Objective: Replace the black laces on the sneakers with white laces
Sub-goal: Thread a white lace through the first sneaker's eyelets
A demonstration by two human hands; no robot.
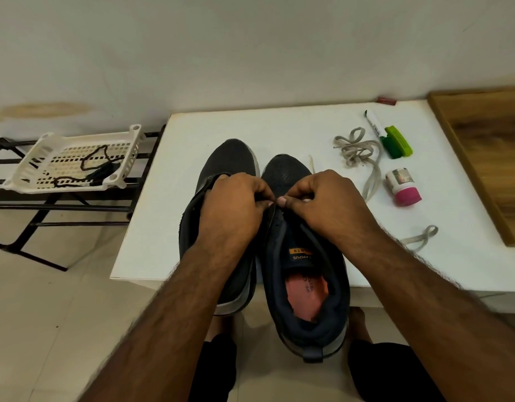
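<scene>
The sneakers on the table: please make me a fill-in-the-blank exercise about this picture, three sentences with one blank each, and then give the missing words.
1. The black laces lie in a white plastic ____ on the rack beside the table.
2. Both hands, the left hand and the right hand, work at the ____ sneaker.
3. The small white bottle lying on the table has a ____ cap.

Missing words: basket; right; pink

Dim, even indoor light, greenish cast. Soft shadows only under the dark mesh sneakers (279, 227) on the white rectangular tabletop (221, 129). No glare. Wide-angle bowing at frame edges; forearms at bottom slightly soft.
</scene>
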